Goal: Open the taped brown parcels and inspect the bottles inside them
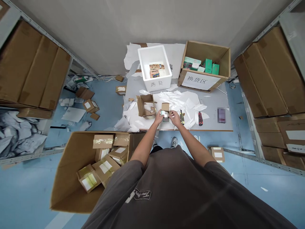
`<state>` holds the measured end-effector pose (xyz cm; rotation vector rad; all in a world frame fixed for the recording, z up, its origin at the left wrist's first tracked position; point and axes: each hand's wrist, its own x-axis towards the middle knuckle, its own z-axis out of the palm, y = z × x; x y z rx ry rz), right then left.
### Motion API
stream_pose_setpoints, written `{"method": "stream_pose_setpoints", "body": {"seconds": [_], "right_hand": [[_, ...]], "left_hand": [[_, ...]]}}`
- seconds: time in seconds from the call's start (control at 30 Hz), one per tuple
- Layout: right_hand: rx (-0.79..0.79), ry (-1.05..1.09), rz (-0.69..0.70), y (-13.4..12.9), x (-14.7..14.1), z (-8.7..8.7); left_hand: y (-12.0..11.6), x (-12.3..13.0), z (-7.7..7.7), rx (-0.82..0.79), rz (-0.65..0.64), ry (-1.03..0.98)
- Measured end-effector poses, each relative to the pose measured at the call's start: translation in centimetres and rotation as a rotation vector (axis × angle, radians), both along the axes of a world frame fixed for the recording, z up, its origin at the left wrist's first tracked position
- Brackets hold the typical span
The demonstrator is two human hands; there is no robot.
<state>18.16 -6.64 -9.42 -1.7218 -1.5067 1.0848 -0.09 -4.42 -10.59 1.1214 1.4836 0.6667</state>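
A small cardboard box (165,107) stands with its lid flap up near the front edge of the table. Something white and green (165,113) shows inside it, too small to name. My left hand (158,118) grips the box's left side, and my right hand (174,118) has its fingers closed at the right edge. Just right of that hand lies a yellow-and-black utility knife (182,117); farther right is a red-and-black one (200,118). On the left, an opened cardboard box (145,106) has paper in it.
White paper scraps (175,97) litter the table (214,105). Behind stand a white foam bin (157,83) and a labelled carton (202,81) with green boxes. A big carton (64,171) of parcels is at my left. Shelves with cartons (30,66) flank both sides.
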Motion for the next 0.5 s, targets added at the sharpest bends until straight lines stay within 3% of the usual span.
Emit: {"method": "stream_pose_setpoints", "body": {"seconds": [0.17,0.3,0.4,0.5], "right_hand": [[-0.011,-0.01,0.175,-0.9,0.0,-0.6],[-0.014,0.048,0.094,-0.5,0.3,-2.2],[-0.055,0.157,0.05,-0.3,1.0,-3.0],[-0.11,0.247,0.1,-0.5,2.0,-2.7]], "left_hand": [[1.2,0.1,-1.0,0.074,-0.057,-0.166],[1.2,-1.1,-1.0,0.155,-0.084,-0.197],[1.0,-2.3,-0.4,0.219,-0.2,-0.177],[1.1,-3.3,0.3,0.304,-0.334,-0.119]]}}
